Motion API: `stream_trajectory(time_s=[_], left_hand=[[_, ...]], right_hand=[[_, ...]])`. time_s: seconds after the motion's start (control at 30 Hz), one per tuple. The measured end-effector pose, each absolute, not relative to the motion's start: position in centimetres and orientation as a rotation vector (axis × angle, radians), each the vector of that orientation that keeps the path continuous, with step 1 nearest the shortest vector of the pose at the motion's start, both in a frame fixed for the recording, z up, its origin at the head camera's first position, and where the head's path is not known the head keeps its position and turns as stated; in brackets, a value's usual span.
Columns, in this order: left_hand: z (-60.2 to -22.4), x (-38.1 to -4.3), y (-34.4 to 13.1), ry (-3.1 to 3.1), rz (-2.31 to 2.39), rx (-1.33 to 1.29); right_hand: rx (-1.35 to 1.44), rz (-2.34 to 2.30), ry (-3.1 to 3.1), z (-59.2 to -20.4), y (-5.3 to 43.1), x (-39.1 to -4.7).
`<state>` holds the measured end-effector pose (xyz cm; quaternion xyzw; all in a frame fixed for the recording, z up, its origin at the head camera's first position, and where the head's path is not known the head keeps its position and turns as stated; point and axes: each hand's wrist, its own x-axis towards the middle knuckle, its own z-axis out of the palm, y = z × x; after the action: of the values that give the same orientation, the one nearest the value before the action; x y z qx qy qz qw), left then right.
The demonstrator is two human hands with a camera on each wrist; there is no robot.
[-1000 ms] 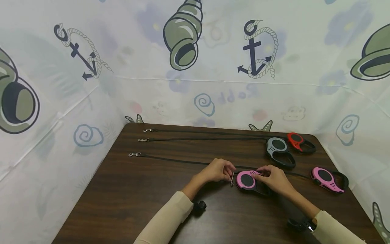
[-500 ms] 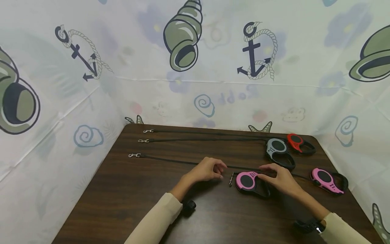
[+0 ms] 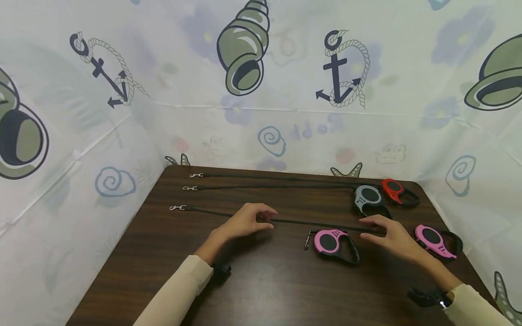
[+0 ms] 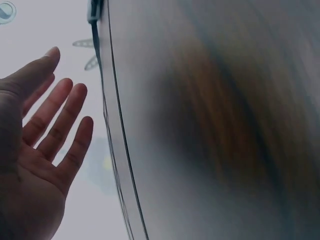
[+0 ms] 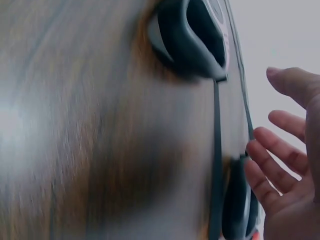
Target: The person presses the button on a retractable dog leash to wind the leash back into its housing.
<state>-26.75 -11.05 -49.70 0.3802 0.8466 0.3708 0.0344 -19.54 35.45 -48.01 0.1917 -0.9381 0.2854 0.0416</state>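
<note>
A pink retractable dog leash (image 3: 344,234) with a black loop handle lies on the table between my hands, its metal clip (image 3: 307,240) beside its left side. My left hand (image 3: 247,221) hovers to its left over the extended cord of another leash, fingers relaxed and holding nothing; the left wrist view shows the same hand (image 4: 47,160) with spread fingers. To the right of the leash, my right hand (image 3: 392,235) is held in the air with loosely bent fingers and nothing in them. In the right wrist view, the black handle (image 5: 187,40) appears apart from the fingers.
A second pink leash (image 3: 435,243) lies at the right, its cord (image 3: 303,222) running left to a clip (image 3: 177,208). Behind are a grey leash (image 3: 369,195) and a red leash (image 3: 394,189), cords drawn left. A patterned cloth (image 3: 195,131) hangs around the table.
My left hand has let go of the pink leash's clip and moved left. My right hand has released the leash and shifted right. The leash stays on the table.
</note>
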Motion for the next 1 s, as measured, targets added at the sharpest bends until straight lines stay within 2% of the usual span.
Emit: stream_trajectory(time_s=[0.37,1.0], left_hand=[[-48.9,-27.9,-16.6,2.713,1.149,1.117],[-49.2,-28.0,-26.4,2.932,1.091,0.961]], right_hand=[[0.67,0.784,-2.828,-47.4,38.7,-19.5],[0.7,0.571,-2.723,-47.1,44.8,-18.8]])
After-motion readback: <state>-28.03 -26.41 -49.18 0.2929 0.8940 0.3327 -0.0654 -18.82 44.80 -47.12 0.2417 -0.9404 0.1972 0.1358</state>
